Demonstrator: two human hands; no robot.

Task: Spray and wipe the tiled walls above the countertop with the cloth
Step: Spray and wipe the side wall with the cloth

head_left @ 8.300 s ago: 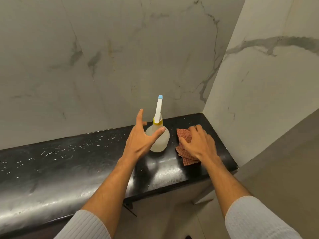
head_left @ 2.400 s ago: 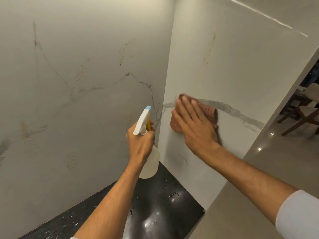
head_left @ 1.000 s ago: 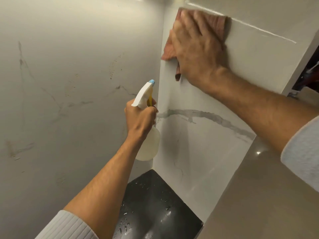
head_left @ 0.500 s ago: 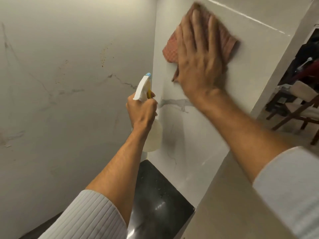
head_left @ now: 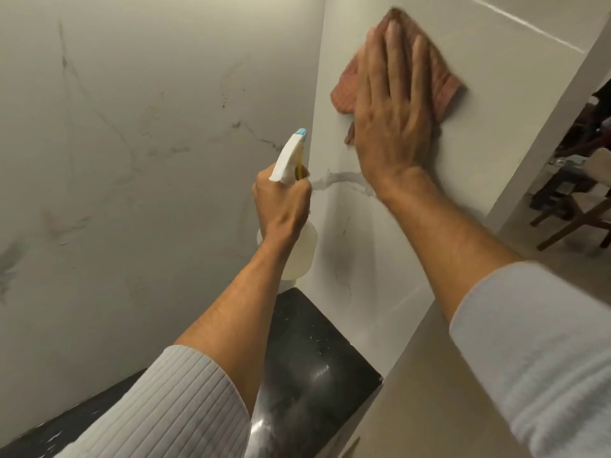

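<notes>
My right hand lies flat with fingers spread, pressing a reddish checked cloth against the right tiled wall, high up near a grout line. My left hand grips the neck of a clear spray bottle with a white trigger head and blue nozzle, held upright in front of the wall corner. The back tiled wall is pale marble with grey veins and small brown specks. Most of the cloth is hidden under my palm.
The black glossy countertop sits below in the corner, with water droplets on it. The right wall ends at an edge; beyond it stand wooden chairs in a dim room. A beige surface runs along the lower right.
My right hand with the cloth has slid a little down and to the right along the right wall. The left hand keeps the spray bottle in about the same place.
</notes>
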